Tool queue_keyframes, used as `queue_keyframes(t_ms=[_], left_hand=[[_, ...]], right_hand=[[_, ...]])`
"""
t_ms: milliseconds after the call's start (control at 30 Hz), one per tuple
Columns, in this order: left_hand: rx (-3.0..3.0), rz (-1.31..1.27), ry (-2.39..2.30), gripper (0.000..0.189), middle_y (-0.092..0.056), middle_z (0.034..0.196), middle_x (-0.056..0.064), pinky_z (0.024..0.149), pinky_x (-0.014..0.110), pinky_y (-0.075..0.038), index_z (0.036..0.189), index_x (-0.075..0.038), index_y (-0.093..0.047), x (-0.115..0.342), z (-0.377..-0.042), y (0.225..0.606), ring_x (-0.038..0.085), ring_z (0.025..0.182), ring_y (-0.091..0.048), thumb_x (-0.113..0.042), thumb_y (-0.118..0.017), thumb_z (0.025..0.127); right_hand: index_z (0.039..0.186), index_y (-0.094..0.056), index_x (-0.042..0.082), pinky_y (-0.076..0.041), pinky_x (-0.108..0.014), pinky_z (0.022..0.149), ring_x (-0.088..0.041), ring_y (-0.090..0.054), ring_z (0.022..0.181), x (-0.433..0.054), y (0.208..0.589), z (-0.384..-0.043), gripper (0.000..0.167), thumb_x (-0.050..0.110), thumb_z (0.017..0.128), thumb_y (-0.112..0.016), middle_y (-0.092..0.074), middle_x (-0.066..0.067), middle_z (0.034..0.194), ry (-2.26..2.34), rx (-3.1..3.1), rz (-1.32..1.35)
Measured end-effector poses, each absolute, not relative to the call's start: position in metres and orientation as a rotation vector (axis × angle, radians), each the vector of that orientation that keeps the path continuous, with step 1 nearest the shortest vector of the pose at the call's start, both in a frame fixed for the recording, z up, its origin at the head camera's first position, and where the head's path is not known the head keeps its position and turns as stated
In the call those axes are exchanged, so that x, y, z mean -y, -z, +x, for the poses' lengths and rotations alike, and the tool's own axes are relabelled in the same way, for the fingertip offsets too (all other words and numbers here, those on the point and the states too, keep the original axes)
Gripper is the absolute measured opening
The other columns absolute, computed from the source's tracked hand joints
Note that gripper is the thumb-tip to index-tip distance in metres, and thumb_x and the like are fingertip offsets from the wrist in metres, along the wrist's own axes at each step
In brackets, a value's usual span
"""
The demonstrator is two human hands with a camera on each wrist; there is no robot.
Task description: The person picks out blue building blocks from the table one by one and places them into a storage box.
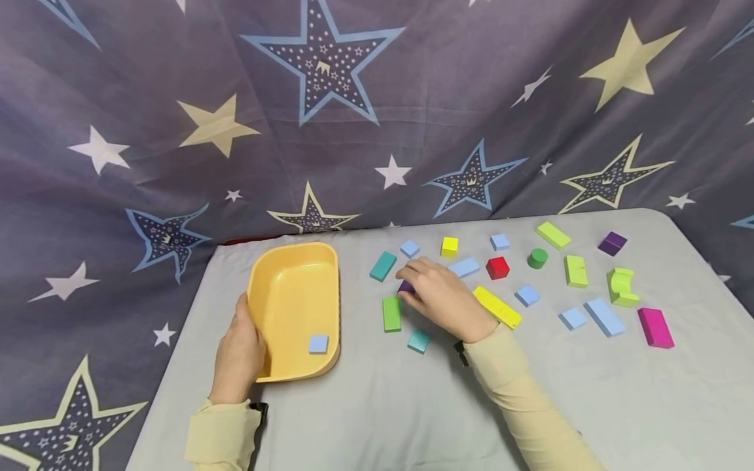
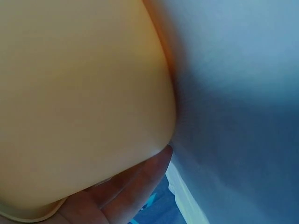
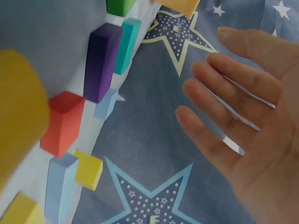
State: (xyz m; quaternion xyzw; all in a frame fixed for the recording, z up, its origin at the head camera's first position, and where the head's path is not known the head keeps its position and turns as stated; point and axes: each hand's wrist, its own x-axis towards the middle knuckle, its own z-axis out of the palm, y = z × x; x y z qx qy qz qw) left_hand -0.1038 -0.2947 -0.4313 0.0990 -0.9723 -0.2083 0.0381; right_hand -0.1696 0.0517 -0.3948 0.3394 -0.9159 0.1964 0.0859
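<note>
My left hand [image 1: 237,353] grips the left side of a yellow plastic bin [image 1: 253,281]. In the left wrist view its fingers [image 2: 135,186] lie along the bin's outer wall [image 2: 88,102]. A light blue block [image 1: 319,344] sits inside the bin, near its front right corner. My right hand [image 1: 438,294] reaches over a purple block [image 1: 406,286], which its fingers partly hide in the head view. The right wrist view shows those fingers [image 3: 215,98] spread apart, with nothing between them and the purple block [image 3: 102,63] standing away from them.
Around the right hand lie teal [image 1: 383,266], green [image 1: 391,314] and yellow [image 1: 497,307] blocks. Farther right are a red block [image 1: 497,267], a green cylinder [image 1: 537,258], a lime arch [image 1: 622,286] and a magenta block [image 1: 656,328]. A star-patterned curtain [image 1: 353,157] hangs behind the table.
</note>
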Motion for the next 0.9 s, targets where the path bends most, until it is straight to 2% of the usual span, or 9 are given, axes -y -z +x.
queue_keyframes(t_ms=[133, 367, 567, 900], left_hand=[[3.002, 0.310, 0.642, 0.058, -0.042, 0.144, 0.035, 0.098, 0.062, -0.042, 0.156, 0.003, -0.007, 0.295, -0.104, 0.431, 0.055, 0.115, -0.053, -0.007, -0.033, 0.105], [3.002, 0.308, 0.646, 0.057, -0.043, 0.142, 0.035, 0.097, 0.062, -0.042, 0.156, 0.003, -0.008, 0.293, -0.104, 0.434, 0.055, 0.113, -0.054, -0.007, -0.032, 0.105], [2.997, 0.308, 0.645, 0.057, -0.045, 0.141, 0.035, 0.097, 0.062, -0.042, 0.156, 0.003, -0.008, 0.293, -0.105, 0.434, 0.055, 0.113, -0.055, -0.007, -0.033, 0.105], [2.998, 0.314, 0.631, 0.056, -0.044, 0.141, 0.036, 0.096, 0.062, -0.042, 0.155, 0.004, -0.011, 0.295, -0.105, 0.431, 0.055, 0.113, -0.055, -0.007, -0.033, 0.105]], right_hand=[[0.109, -0.071, 0.006, -0.053, -0.038, 0.091, -0.024, -0.060, 0.100, -0.056, 0.395, -0.171, 0.025, 0.017, 0.088, -0.077, -0.068, -0.008, 0.106, -0.573, 2.769, 1.003], [0.112, -0.071, 0.002, -0.054, -0.040, 0.092, -0.027, -0.062, 0.103, -0.067, 0.405, -0.178, 0.032, 0.019, 0.086, -0.079, -0.068, -0.012, 0.110, -0.520, 2.824, 0.968], [0.109, -0.072, -0.001, -0.055, -0.039, 0.087, -0.026, -0.062, 0.095, -0.078, 0.409, -0.184, 0.030, 0.015, 0.084, -0.079, -0.067, -0.013, 0.106, -0.567, 2.840, 0.927], [0.112, -0.071, -0.001, -0.054, -0.044, 0.091, -0.030, -0.059, 0.107, -0.092, 0.406, -0.188, 0.031, 0.016, 0.087, -0.076, -0.065, -0.016, 0.112, -0.605, 2.913, 0.821]])
